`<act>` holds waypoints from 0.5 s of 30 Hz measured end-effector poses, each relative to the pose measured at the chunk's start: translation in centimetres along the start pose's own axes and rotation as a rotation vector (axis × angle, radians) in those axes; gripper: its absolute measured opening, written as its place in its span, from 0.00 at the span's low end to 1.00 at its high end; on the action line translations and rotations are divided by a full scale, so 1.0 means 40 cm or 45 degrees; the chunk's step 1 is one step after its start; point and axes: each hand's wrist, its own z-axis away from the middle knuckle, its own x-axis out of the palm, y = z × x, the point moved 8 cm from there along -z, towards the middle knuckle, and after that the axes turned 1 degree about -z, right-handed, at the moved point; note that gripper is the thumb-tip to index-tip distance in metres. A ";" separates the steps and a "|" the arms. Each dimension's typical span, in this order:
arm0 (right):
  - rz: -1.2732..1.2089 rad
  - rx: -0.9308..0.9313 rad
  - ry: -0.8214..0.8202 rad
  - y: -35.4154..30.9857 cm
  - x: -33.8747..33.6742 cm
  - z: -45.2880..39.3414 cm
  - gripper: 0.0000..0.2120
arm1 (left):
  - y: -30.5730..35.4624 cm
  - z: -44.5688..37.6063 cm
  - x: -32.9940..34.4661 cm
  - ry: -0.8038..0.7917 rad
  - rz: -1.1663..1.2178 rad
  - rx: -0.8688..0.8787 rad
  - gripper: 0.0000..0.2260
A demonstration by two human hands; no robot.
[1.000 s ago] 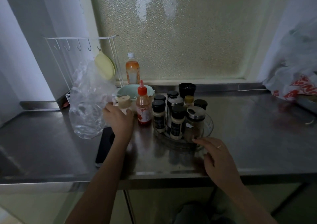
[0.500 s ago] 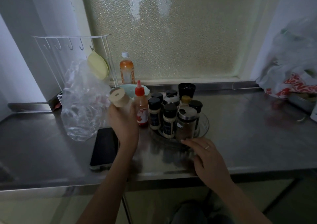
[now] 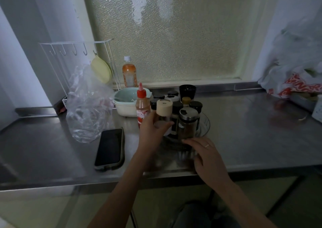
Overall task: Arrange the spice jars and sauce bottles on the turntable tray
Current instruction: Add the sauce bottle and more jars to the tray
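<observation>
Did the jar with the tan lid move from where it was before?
Yes. The left hand carried the jar with the tan lid from the left of the red-capped sauce bottle across to its right, over the turntable tray.

Single head-worn wide-angle view, looking forward and down from close above the steel countertop (image 3: 244, 140). Faces the frosted glass window (image 3: 174, 35); both forearms enter from the bottom edge.

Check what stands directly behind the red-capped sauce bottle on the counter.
Behind the red-capped sauce bottle sits a pale green bowl stacked in a cream bowl. The bottle hides part of both rims, and the bowls' contents cannot be seen.
</observation>
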 end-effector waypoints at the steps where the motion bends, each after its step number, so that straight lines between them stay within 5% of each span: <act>1: 0.006 -0.007 -0.005 -0.002 0.004 0.000 0.25 | -0.001 -0.007 0.006 0.002 -0.031 0.001 0.16; 11: -0.026 -0.035 -0.033 -0.004 0.005 0.000 0.25 | -0.061 -0.005 0.029 0.044 -0.250 -0.011 0.26; 15: -0.064 0.108 0.208 0.049 -0.064 -0.009 0.23 | -0.067 0.032 0.004 0.126 -0.216 0.009 0.27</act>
